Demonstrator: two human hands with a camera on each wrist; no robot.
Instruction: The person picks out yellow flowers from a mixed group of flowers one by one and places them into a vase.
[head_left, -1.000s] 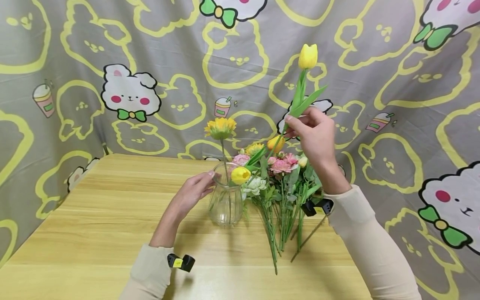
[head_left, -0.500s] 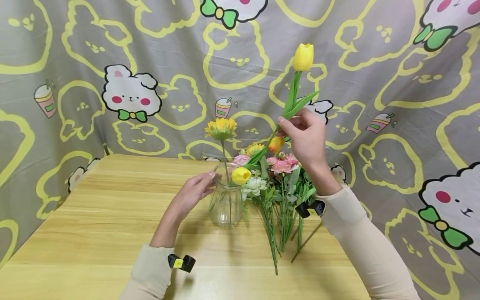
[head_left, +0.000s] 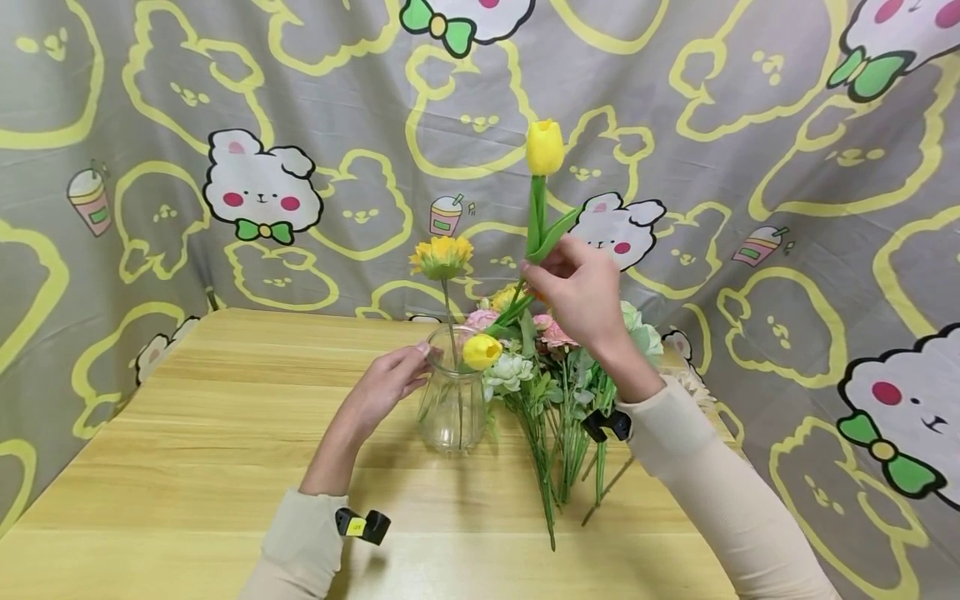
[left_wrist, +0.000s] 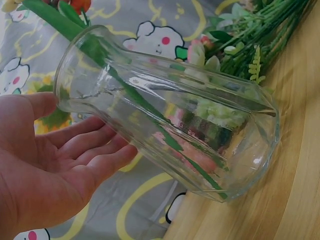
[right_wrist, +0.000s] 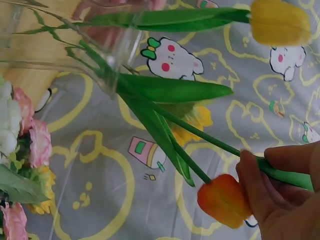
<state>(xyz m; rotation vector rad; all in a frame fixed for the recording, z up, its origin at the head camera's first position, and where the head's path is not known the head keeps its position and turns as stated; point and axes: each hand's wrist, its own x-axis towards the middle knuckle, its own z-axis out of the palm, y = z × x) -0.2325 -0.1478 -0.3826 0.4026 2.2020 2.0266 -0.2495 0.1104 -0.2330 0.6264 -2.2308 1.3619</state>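
Observation:
A clear glass vase (head_left: 452, 425) stands on the table, with my left hand (head_left: 386, 383) resting against its side near the neck, thumb at the rim. In the left wrist view, that hand's fingers (left_wrist: 112, 157) lie loosely along the glass. A yellow sunflower (head_left: 441, 258) and a yellow tulip (head_left: 482, 352) lean from the mouth; an orange tulip (right_wrist: 225, 200) also reaches out of it. Above and right of the vase, my right hand (head_left: 581, 292) pinches the stem of another yellow tulip (head_left: 545, 148), bloom upward. Its stem slants down to the vase mouth, the lower end hard to trace.
Right of the vase lies a bundle of pink flowers (head_left: 557, 332), white flowers (head_left: 510, 372) and several green stems (head_left: 543, 467) pointing towards me. The wooden table (head_left: 187, 433) meets a patterned grey curtain (head_left: 360, 108) behind.
My right hand has moved left and slightly down with the yellow tulip, bringing it nearer above the vase. The left hand and the vase have stayed put.

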